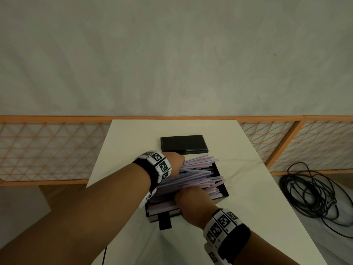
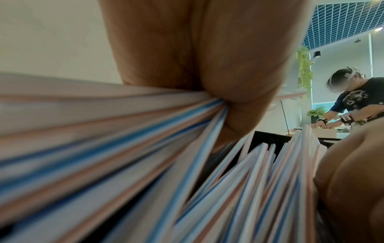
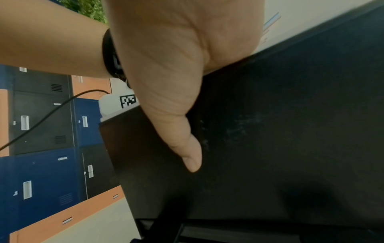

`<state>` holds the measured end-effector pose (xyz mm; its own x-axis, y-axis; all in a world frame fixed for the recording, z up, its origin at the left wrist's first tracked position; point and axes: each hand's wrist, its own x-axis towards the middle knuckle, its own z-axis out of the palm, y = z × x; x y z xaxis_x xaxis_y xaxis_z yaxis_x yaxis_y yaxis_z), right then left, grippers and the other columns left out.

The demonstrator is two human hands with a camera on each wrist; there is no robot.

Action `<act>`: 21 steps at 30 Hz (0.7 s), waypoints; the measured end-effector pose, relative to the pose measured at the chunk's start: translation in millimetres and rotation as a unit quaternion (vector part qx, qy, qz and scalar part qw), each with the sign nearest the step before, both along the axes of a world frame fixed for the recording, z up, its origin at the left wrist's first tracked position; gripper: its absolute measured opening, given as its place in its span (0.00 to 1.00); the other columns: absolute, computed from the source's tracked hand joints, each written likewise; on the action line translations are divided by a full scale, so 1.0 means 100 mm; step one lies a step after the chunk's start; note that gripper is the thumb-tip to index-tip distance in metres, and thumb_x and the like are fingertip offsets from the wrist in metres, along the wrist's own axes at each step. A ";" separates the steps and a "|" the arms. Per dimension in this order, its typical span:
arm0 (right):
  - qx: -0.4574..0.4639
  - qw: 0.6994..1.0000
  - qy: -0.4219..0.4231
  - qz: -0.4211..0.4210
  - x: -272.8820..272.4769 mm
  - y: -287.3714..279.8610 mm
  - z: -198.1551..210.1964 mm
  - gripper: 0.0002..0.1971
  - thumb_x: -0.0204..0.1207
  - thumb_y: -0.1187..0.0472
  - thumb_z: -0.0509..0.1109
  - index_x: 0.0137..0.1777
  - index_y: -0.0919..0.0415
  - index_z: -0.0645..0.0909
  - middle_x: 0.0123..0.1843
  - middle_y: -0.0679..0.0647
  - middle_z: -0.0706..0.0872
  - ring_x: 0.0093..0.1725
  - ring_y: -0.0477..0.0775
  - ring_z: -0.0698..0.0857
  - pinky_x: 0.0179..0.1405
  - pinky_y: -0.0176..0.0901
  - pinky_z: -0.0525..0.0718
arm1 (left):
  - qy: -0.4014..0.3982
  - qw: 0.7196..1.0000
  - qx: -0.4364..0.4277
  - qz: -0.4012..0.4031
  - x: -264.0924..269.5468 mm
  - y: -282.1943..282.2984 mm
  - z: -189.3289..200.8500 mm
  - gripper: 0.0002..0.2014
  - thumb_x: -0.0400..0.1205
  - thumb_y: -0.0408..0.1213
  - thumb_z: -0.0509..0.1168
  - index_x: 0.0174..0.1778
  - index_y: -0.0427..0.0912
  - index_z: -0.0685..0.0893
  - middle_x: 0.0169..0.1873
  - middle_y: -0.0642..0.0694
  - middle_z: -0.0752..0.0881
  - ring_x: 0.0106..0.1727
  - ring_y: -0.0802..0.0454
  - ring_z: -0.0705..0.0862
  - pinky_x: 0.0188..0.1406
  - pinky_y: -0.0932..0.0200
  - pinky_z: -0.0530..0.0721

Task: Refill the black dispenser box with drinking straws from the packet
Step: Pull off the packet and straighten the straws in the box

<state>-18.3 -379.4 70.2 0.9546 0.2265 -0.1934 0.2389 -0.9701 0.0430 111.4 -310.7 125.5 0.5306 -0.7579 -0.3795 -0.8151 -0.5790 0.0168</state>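
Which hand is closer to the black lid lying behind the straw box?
Left. The left hand grips straws just in front of the black lid; the right hand is at the dispenser box's near side, farther away.

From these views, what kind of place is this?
Probably an indoor data-collection workspace: lockers along a wall, a second person wearing head and wrist rigs at another table, and a coiled cable on the floor.

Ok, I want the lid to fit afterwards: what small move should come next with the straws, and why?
Probably press the striped pink-and-blue paper straws flat with the left hand. They splay unevenly above the black rectangular dispenser box, some ends overhanging its far wall, while the right hand steadies its near side.
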 end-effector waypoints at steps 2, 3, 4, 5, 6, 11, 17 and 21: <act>-0.006 1.000 0.006 0.007 0.00 0.03 0.02 0.07 0.64 0.67 0.69 0.42 0.60 0.84 0.36 0.57 0.89 0.35 0.64 0.87 0.32 0.49 0.85 | -0.006 1.000 0.011 -0.001 0.01 0.00 0.00 0.13 0.83 0.35 0.58 0.62 0.35 0.75 0.58 0.36 0.82 0.57 0.39 0.82 0.47 0.54 0.76; -0.004 1.000 0.003 0.010 -0.01 0.03 0.01 0.07 0.59 0.65 0.73 0.39 0.58 0.84 0.33 0.54 0.88 0.31 0.60 0.87 0.27 0.45 0.83 | -0.010 1.000 0.017 -0.003 0.01 0.01 0.00 0.13 0.83 0.35 0.58 0.62 0.35 0.75 0.58 0.36 0.82 0.57 0.39 0.83 0.48 0.54 0.76; 0.002 1.000 -0.009 0.013 -0.02 0.03 0.00 0.10 0.54 0.62 0.76 0.38 0.56 0.84 0.31 0.51 0.87 0.29 0.57 0.86 0.24 0.41 0.81 | -0.012 1.000 0.022 -0.006 0.02 0.01 0.00 0.13 0.84 0.36 0.58 0.62 0.35 0.76 0.58 0.36 0.83 0.57 0.39 0.83 0.47 0.54 0.77; 0.009 0.999 -0.032 0.016 -0.03 0.04 -0.02 0.14 0.51 0.61 0.77 0.39 0.54 0.83 0.31 0.49 0.86 0.29 0.55 0.86 0.24 0.39 0.80 | -0.013 1.000 0.025 -0.009 0.03 0.02 0.00 0.13 0.84 0.36 0.57 0.63 0.35 0.76 0.58 0.37 0.83 0.56 0.39 0.83 0.47 0.54 0.77; 0.020 0.999 -0.038 0.013 -0.03 0.05 -0.02 0.17 0.52 0.60 0.77 0.43 0.55 0.83 0.34 0.50 0.86 0.32 0.56 0.86 0.27 0.41 0.81 | -0.013 0.999 0.029 -0.012 0.04 0.03 0.00 0.13 0.84 0.36 0.57 0.62 0.35 0.76 0.58 0.37 0.83 0.57 0.40 0.83 0.47 0.54 0.77; 0.039 0.999 -0.030 0.006 -0.03 0.08 0.05 0.25 0.70 0.53 0.69 0.66 0.59 0.72 0.59 0.59 0.82 0.59 0.64 0.79 0.59 0.57 0.76 | -0.009 1.000 0.029 -0.006 0.04 0.08 -0.02 0.12 0.84 0.36 0.57 0.62 0.36 0.75 0.58 0.37 0.82 0.57 0.39 0.82 0.52 0.52 0.79; 0.039 0.999 -0.034 -0.005 -0.03 0.04 0.15 0.34 0.68 0.43 0.72 0.72 0.57 0.69 0.67 0.57 0.77 0.68 0.62 0.73 0.69 0.56 0.68 | -0.015 1.000 0.015 -0.011 0.01 0.08 -0.01 0.12 0.83 0.34 0.57 0.61 0.36 0.76 0.57 0.36 0.83 0.56 0.39 0.83 0.46 0.54 0.75; 0.097 0.992 -0.069 -0.036 -0.14 -0.05 0.24 0.30 0.68 0.37 0.67 0.65 0.54 0.76 0.63 0.52 0.82 0.65 0.57 0.78 0.66 0.53 0.73 | -0.012 1.000 0.006 -0.011 0.00 0.10 -0.02 0.11 0.83 0.34 0.58 0.60 0.36 0.76 0.56 0.36 0.83 0.54 0.39 0.83 0.46 0.52 0.77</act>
<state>-32.4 -384.9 93.9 0.9840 0.1769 -0.0191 0.1734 -0.9777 -0.1182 111.7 -300.8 123.5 0.5221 -0.7652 -0.3767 -0.8282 -0.5603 -0.0098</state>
